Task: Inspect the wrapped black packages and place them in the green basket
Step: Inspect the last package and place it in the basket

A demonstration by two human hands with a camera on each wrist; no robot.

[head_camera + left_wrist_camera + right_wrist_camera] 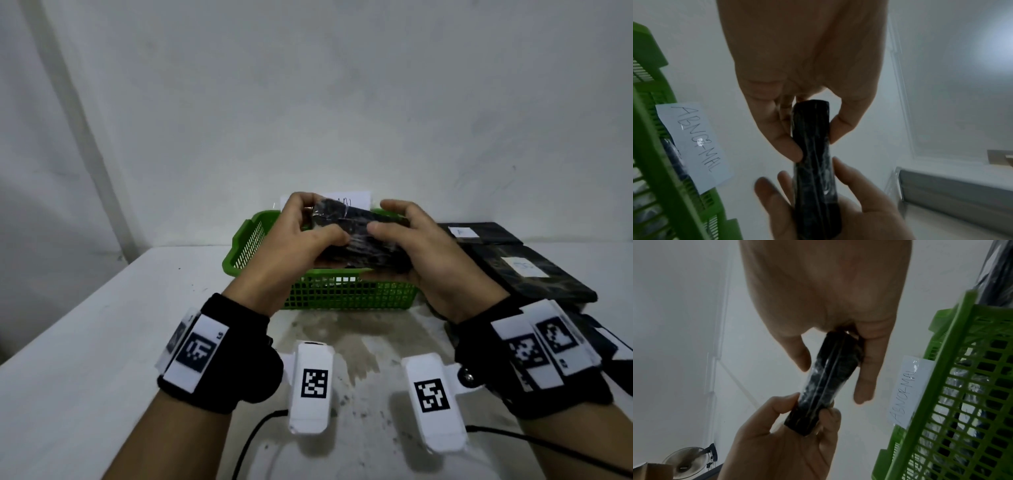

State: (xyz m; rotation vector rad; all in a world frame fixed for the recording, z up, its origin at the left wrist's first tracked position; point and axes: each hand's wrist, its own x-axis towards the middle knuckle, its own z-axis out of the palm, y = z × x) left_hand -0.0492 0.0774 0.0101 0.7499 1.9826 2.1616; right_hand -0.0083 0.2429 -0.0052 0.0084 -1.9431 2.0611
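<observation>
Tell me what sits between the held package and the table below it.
The green basket lies under the package, which the left hand and right hand hold above it; the head view shows this.

The package [359,240] is black under glossy clear wrap; the basket [318,294] is bright green with a grid-mesh wall. Its label [694,146] is white with dark handwriting. Wrist bands [205,356] are black, carrying white tags with black square-code patterns.

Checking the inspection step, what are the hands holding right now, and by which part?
One wrapped black package, held above the green basket: left hand pinches its left end, right hand its right end.
</observation>
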